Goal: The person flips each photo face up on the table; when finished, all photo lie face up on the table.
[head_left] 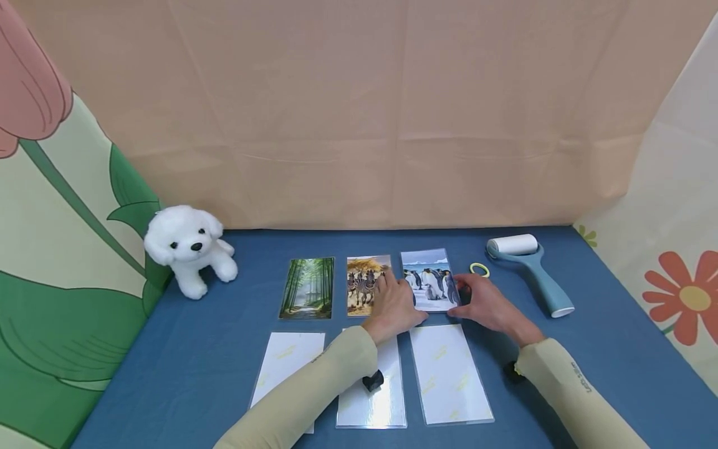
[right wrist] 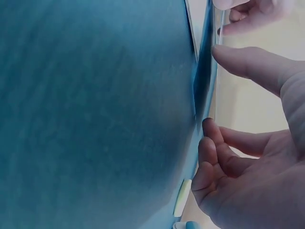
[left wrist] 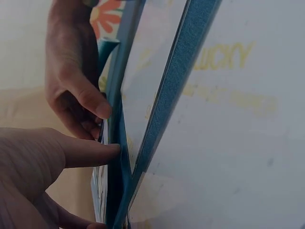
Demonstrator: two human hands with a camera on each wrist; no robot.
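A card with a penguin picture [head_left: 430,280] lies at the right end of the back row, between my two hands. My right hand [head_left: 487,304] touches its right side, the thumb at the near corner. In the right wrist view the thumb [right wrist: 248,64] stretches out, apart from the bent fingers. My left hand [head_left: 394,305] lies partly over the zebra card [head_left: 359,287], its thumb by the penguin card's near left corner. Left of them is a forest card [head_left: 306,289]. The left wrist view shows the left hand [left wrist: 33,176] close to the table; some fingertips are hidden.
Nearer me lie three white cards: a left one [head_left: 286,362], a middle one [head_left: 373,405] partly under my left forearm, and a right one [head_left: 451,374]. A yellow ring [head_left: 479,265] and a blue-handled lint roller [head_left: 538,274] are at right. A white plush dog [head_left: 193,246] sits at left.
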